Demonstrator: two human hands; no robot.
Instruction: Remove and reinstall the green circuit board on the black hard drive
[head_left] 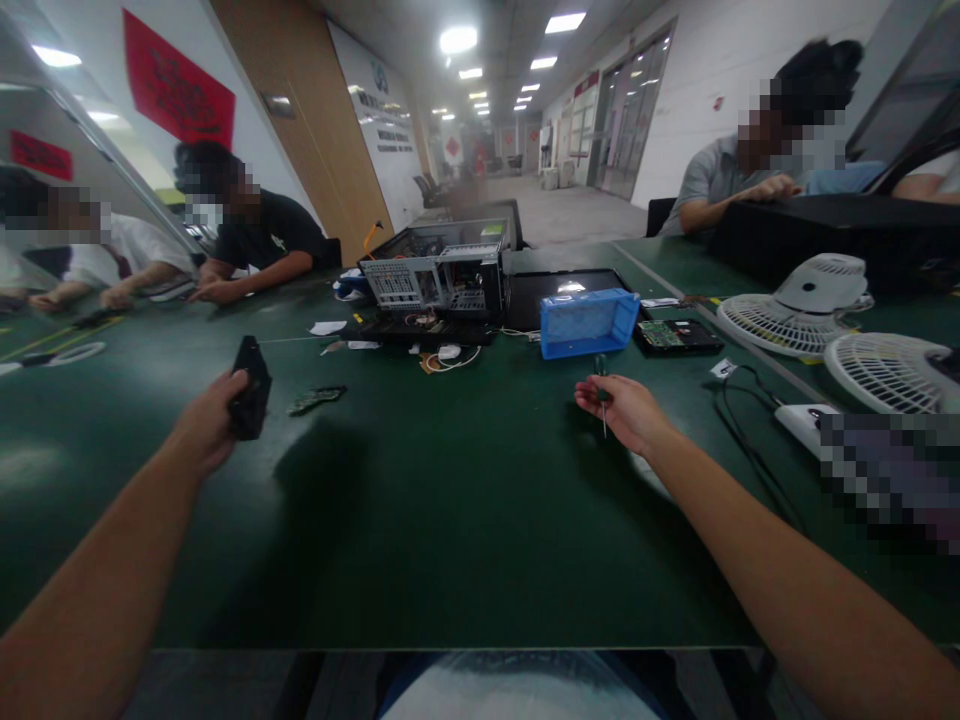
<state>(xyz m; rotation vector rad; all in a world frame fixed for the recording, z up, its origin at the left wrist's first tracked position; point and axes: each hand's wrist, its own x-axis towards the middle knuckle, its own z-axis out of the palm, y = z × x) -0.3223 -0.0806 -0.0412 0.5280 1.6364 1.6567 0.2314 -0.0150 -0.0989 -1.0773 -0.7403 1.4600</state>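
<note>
My left hand [208,422] grips a black box-shaped part [251,390] and holds it up on edge above the table; its exact kind does not show. Just right of it, a green circuit board [316,399] lies on the green tabletop [465,520]. In my right hand [626,412] is a screwdriver [601,382] with a dark handle, its thin metal shaft pointing down. Beyond that hand stands a blue plastic bin [589,325], tipped on its side. A drive-like unit with an exposed circuit board [679,337] lies to the bin's right.
An opened computer case [435,275] stands at the back middle, with cables [457,358] before it. White fans [795,305], a dark cable [739,410] and a white power strip [806,425] occupy the right. A large black box [832,240] sits behind them. Other people sit on both sides.
</note>
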